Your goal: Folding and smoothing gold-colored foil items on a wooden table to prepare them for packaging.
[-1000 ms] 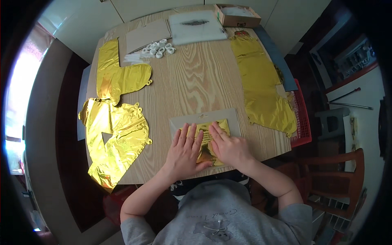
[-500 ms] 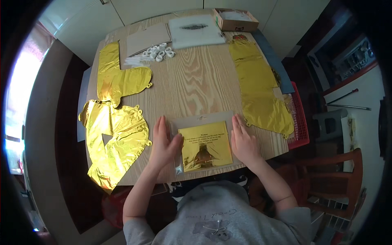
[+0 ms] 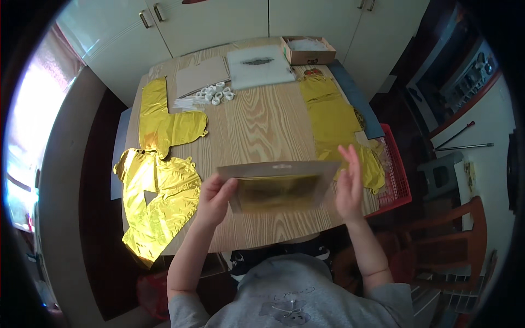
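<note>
In front of me is a clear plastic bag (image 3: 281, 192) with a folded gold foil sheet inside, lifted off the table and tilted, its top strip and hang hole facing away. My left hand (image 3: 216, 199) pinches the bag's left edge, thumb on top. Beside its right edge, my right hand (image 3: 351, 188) is open with the fingers stretched upward; whether it touches the bag I cannot tell. Left of the bag lie flat gold foil balloons, an angular one (image 3: 172, 127) behind one with a hole (image 3: 170, 186). Another gold foil balloon (image 3: 331, 117) lies at the right.
White rings (image 3: 216, 94) and thin clear sticks (image 3: 188, 103) sit toward the back, near a beige sheet (image 3: 203, 75) and a whitish flat pack (image 3: 262, 74). A cardboard box (image 3: 313, 58) stands at the back right. Beyond the right edge are a red basket (image 3: 403, 175) and a wooden chair (image 3: 476, 235).
The plastic bag has risen off the table and tipped, its left edge now in my left hand. My right hand has gone from lying flat by the bag to raised beside it.
</note>
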Demonstrator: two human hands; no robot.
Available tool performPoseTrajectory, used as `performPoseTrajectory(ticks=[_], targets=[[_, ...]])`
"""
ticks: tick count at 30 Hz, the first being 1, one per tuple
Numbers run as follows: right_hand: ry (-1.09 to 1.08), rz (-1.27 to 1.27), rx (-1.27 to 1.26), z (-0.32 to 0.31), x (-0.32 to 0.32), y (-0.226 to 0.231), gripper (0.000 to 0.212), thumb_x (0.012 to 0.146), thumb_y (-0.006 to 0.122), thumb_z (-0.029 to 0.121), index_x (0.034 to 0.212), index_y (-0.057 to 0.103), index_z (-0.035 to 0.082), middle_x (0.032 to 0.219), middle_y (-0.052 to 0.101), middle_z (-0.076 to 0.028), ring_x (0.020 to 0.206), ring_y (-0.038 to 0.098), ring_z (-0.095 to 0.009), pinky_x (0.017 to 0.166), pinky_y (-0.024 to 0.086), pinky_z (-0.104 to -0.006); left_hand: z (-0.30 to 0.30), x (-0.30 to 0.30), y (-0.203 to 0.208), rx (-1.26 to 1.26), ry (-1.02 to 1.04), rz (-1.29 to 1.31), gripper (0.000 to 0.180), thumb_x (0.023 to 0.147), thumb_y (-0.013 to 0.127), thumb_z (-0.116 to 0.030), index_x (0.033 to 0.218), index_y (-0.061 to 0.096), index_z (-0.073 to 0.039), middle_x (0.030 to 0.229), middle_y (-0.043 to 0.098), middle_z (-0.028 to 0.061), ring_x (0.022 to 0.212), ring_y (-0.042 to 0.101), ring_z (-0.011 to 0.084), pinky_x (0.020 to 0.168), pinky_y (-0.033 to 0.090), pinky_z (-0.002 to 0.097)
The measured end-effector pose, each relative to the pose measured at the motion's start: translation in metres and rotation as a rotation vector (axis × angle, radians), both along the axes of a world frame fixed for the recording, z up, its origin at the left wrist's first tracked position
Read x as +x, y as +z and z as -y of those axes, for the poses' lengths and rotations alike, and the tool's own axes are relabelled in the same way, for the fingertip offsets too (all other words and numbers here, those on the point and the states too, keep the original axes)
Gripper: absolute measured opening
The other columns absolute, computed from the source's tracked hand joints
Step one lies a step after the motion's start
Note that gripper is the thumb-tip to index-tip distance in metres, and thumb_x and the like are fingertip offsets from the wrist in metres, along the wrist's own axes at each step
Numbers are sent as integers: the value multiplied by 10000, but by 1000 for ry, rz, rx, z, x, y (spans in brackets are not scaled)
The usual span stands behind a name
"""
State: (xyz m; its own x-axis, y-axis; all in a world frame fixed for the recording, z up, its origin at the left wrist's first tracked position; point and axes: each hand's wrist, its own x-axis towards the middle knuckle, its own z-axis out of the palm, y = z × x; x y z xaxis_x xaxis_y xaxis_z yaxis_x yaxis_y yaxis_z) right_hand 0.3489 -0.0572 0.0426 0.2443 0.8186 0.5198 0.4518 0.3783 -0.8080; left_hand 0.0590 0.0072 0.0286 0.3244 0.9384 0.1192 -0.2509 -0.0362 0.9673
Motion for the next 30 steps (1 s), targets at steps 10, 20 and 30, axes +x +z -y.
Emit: performPoseTrajectory(ticks=[10, 20, 30], targets=[[329, -247, -179, 4, -5, 1, 260, 925, 652, 227, 1062, 606, 11, 815, 626, -11, 599, 464, -9, 530, 346, -168, 13, -14, -13, 157, -68, 191, 324, 835, 696, -138, 1102, 582, 6, 1105, 644, 161, 1101, 601, 304, 958, 463, 424], [374, -128, -124, 11, 0, -9, 158, 795, 772, 88, 929, 692, 58, 728, 666, 8, 579, 561, -44, 490, 384, -193, 22, -1, 1, 410, -157, -25, 207, 737, 616, 122, 914, 663, 26, 941, 698, 148, 955, 651, 280, 831, 508, 375], [224, -12, -154, 92, 50, 19, 164, 845, 647, 44, 1006, 678, 47, 661, 557, 19, 546, 496, -67, 554, 404, -219, 63, 35, 15, 462, -233, -15, 105, 828, 570, -9, 844, 660, 44, 846, 696, 187, 715, 684, 322, 661, 538, 392]])
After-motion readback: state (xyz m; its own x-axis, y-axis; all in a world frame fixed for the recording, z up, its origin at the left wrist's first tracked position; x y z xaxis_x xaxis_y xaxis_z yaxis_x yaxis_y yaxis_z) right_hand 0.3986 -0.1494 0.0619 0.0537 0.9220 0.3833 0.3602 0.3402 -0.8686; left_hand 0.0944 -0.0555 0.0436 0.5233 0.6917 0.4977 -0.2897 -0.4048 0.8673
